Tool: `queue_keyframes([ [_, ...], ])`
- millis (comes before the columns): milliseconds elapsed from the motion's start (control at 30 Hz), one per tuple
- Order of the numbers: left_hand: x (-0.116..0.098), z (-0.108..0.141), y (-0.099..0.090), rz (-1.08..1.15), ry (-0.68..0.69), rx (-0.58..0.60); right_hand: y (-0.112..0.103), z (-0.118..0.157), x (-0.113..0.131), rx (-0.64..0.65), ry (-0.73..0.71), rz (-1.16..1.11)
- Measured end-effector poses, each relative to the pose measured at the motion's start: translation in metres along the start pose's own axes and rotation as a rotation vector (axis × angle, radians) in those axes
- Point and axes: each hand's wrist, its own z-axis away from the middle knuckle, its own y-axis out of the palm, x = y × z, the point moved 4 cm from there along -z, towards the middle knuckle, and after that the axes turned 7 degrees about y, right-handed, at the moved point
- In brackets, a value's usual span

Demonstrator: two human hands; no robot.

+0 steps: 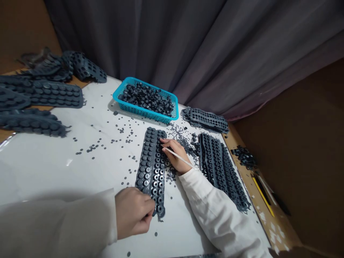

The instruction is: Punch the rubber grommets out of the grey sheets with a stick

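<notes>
Pinching a white stick (180, 157) with your right hand (176, 160), you curl your left hand (134, 213), grip unclear, over the sheet (152, 161): likely light, flexible; hold its edges.

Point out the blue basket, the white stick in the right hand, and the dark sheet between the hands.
Blue basket (145, 111): head view, front wall.
White stick (177, 155): head view, mid-shaft.
Dark sheet (151, 163): head view, middle of its studded face.

On the worktop (48, 165) before me lies the part sheet (152, 157); the basket (145, 111) stands behind it, stacked strips (219, 165) to its right.
</notes>
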Motion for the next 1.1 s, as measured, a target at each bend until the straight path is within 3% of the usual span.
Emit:
queue_keyframes([
  [400, 0.000, 0.001, 0.000, -0.007, 0.004, -0.022, 0.005, -0.003, -0.004, 0.014, -0.013, 0.220],
  [533, 0.000, 0.001, 0.000, 0.000, -0.004, -0.019, -0.002, -0.010, -0.012, -0.145, 0.035, 0.294],
  [633, 0.000, 0.001, 0.000, -0.002, -0.014, -0.009, -0.010, -0.013, -0.015, -0.229, 0.095, 0.184],
  [867, -0.001, 0.000, -0.002, -0.003, -0.006, -0.010, -0.004, -0.007, -0.005, -0.097, 0.081, -0.039],
  [1100, -0.001, 0.000, -0.001, -0.001, -0.010, 0.013, 0.004, -0.012, -0.013, -0.044, 0.063, 0.118],
])
